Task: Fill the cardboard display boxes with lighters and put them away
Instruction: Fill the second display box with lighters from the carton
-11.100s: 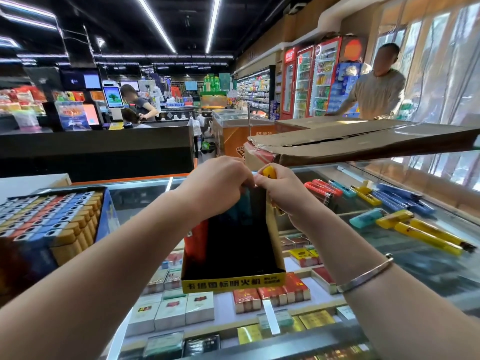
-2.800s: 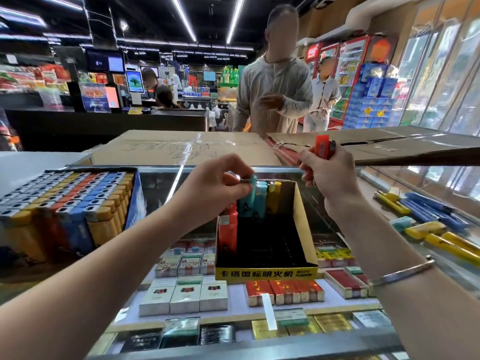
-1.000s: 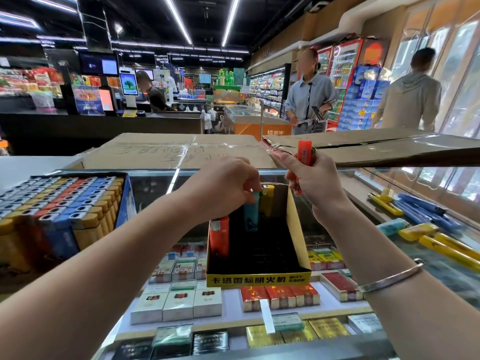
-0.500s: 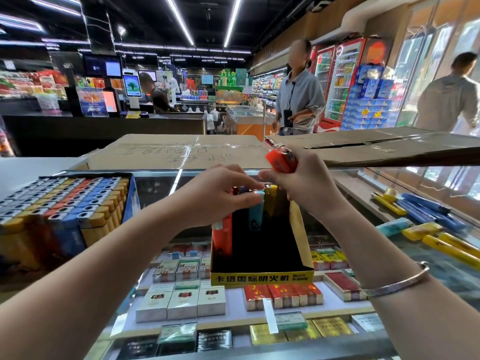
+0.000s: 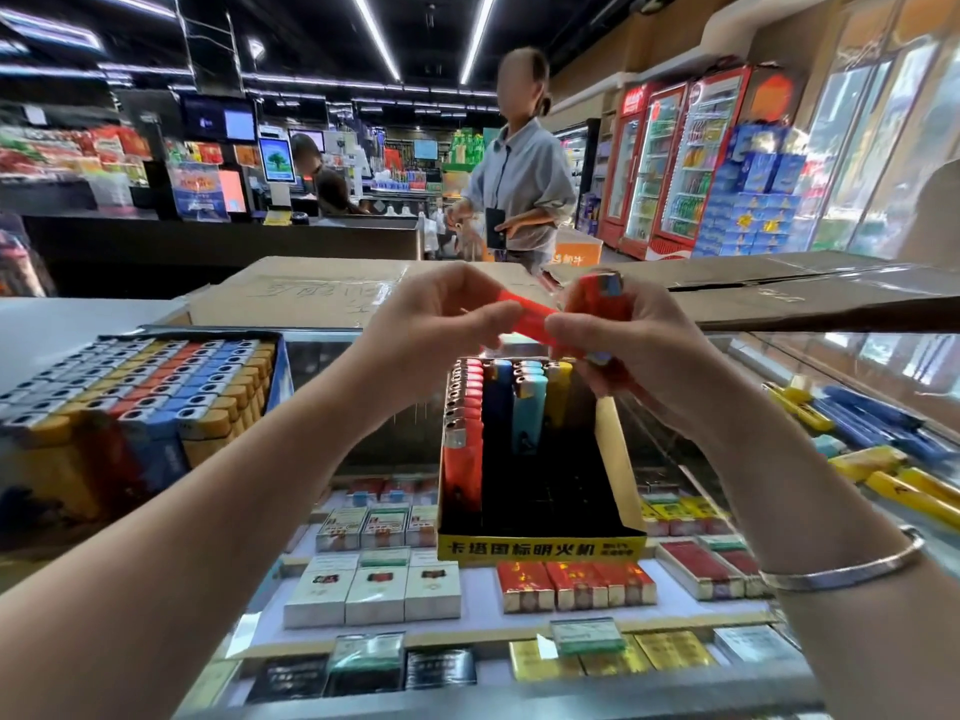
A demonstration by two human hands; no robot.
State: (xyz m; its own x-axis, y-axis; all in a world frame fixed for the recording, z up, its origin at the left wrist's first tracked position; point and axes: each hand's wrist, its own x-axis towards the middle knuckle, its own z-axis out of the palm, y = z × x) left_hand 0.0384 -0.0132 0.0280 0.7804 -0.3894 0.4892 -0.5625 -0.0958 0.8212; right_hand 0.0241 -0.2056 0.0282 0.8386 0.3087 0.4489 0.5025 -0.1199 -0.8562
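Left hand pinches one orange lighter, right hand clutches a bunch of orange lighters, both above the part-filled display box on the glass worktop

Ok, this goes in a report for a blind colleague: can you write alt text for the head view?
Over a glass counter, the left hand and right hand together hold orange lighters above a part-filled yellow display box. Its left row is full of orange lighters, with a few blue and yellow ones at the back. A full tray of lighters sits to the left.
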